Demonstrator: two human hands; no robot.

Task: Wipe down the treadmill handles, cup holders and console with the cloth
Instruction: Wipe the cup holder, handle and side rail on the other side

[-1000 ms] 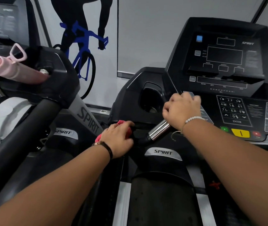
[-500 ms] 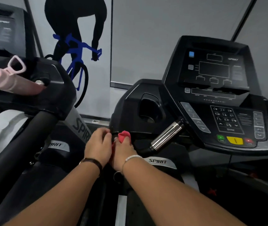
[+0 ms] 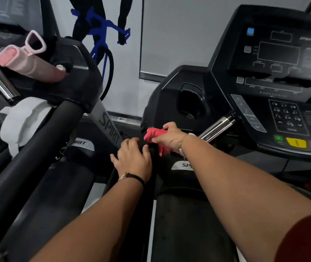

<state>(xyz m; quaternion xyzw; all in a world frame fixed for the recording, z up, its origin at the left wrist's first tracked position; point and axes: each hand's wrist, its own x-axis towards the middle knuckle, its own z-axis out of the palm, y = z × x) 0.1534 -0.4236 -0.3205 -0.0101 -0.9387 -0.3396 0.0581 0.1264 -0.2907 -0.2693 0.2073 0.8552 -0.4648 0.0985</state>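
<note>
While the right hand (image 3: 170, 140) bunches the red cloth (image 3: 155, 133) in curled fingers and presses it to the top of the black side handle (image 3: 153, 161), the left hand (image 3: 133, 159) lies on that handle just below, fingers loose and spread. It looks like bracing, so the wipe has something firm behind it. A second ago the left had the cloth and the right was up by the chrome grip (image 3: 218, 126); then both met, and now it's swapped over! The cup holder (image 3: 190, 103) and console (image 3: 279, 76) wait above.
</note>
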